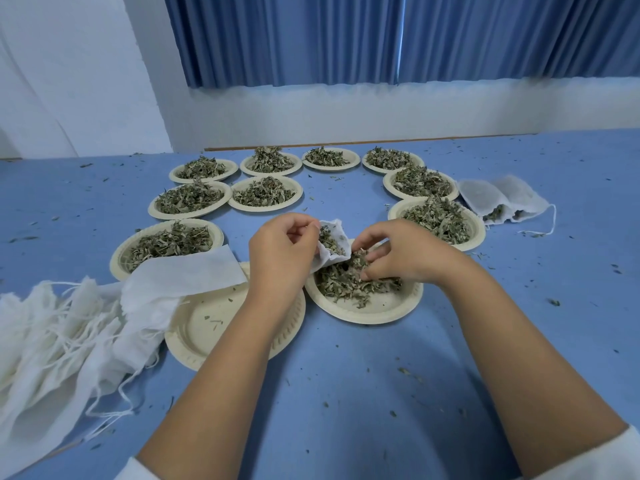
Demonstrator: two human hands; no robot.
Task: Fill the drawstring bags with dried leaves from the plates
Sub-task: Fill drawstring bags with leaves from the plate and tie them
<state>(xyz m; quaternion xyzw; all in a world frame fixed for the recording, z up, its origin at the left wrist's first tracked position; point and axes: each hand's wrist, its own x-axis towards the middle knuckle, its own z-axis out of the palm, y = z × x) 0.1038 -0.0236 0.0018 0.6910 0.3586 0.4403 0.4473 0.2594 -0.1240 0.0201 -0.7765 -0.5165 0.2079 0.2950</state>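
Head view looks down on a blue counter (346,393) where the left hand (282,244) grips a small white drawstring bag (330,258) by its rim, its fingers (308,225) curled and pinching the cloth so that the mouth gapes toward the right. Dried leaves show inside the bag. It hangs tilted over the far left edge of the nearest plate (367,311), which holds a low heap of dried leaves (346,282). The right hand (398,252) rests on that heap, its fingers (363,239) bent and pinching at leaves just beside the bag's mouth. Touching this plate on the left sits an almost bare plate (214,327) with a few crumbs, and a flat empty bag (187,271) lies across its far rim. A loose pile of empty bags (52,334) with tangled strings spreads at the left edge of the counter. More heaped plates (152,211) form an arc beyond the hands. Two filled bags (502,199) lie at the far right, near the arc's end. Leaf crumbs dot the counter. Blue curtains (381,36) hang behind.
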